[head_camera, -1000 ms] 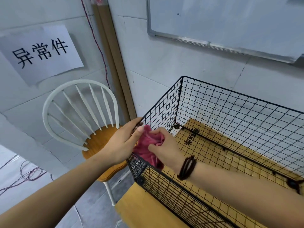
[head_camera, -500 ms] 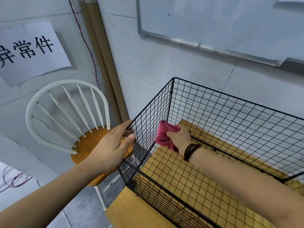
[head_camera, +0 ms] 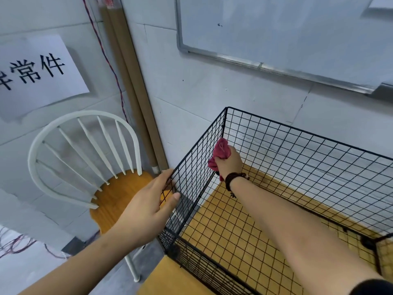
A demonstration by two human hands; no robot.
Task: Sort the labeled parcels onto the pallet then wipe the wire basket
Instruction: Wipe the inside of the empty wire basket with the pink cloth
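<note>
- Wire basket [head_camera: 297,129]: black mesh, open at the top, standing on a yellow wooden surface [head_camera: 170,279]. Its right end and near wall run off the frame.
- Red cloth [head_camera: 222,149]: bunched up inside the basket at the far left corner, against the left wall just under the rim. Its lower part is hidden behind the hand.
- Right hand [head_camera: 230,163]: reaches into the basket and grips the cloth. Only its back shows. The fingers curl around the cloth on the far side, and how they lie cannot be told.
- Beaded bracelet [head_camera: 234,179]: dark, on the right wrist.
- Left hand [head_camera: 146,207]: holds the near end of the left wall, pinching it. The thumb lies on the inner face. The fingers, close together, lie on the outer face and are partly screened by the mesh.
- Chair [head_camera: 85,145]: white spindle back with an orange wooden seat, left of the basket. The left forearm covers its near edge.
- Paper sign [head_camera: 42,75]: on the left wall, with black characters cut off at the frame's left edge.
- Whiteboard [head_camera: 276,28]: on the far wall, cropped at the top and right.
- Cardboard tubes [head_camera: 131,81]: leaning in the room's corner, their tops out of frame.
</note>
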